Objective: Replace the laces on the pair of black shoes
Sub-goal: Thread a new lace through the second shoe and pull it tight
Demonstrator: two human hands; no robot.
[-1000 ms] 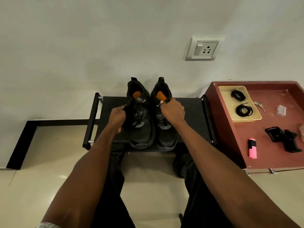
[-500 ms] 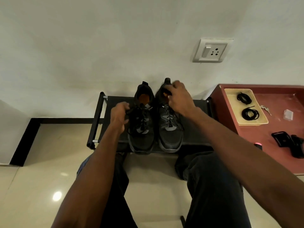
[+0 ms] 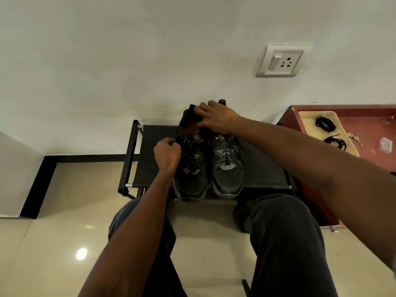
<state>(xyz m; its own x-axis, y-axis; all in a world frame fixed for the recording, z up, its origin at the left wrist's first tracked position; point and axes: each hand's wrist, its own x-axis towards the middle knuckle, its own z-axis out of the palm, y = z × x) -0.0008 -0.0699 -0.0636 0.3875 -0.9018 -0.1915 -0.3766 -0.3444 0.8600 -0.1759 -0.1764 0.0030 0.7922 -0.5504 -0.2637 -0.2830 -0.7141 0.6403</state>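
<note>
Two black shoes stand side by side on a low black rack [image 3: 263,174], toes toward me. My left hand [image 3: 167,154] is curled at the left shoe [image 3: 190,170] by its upper eyelets and pinches its black lace. My right hand [image 3: 216,118] reaches across the back of both shoes and grips the heel collar of the left shoe, above its orange insole. The right shoe [image 3: 227,168] has its laces hanging loose over its grey patches. Two coiled black laces [image 3: 325,124] [image 3: 335,142] lie in a beige tray [image 3: 306,125] at the right.
The tray sits on a red table [image 3: 372,123] to the right of the rack, with keys [image 3: 354,138] and a small clear piece [image 3: 385,144] on it. A wall socket [image 3: 282,61] is above. My knees are below the rack, over a glossy tile floor.
My right hand moved from the right shoe's tongue up and left to the left shoe's heel collar. My left hand stayed at the left shoe's laces. The camera view rose and shifted.
</note>
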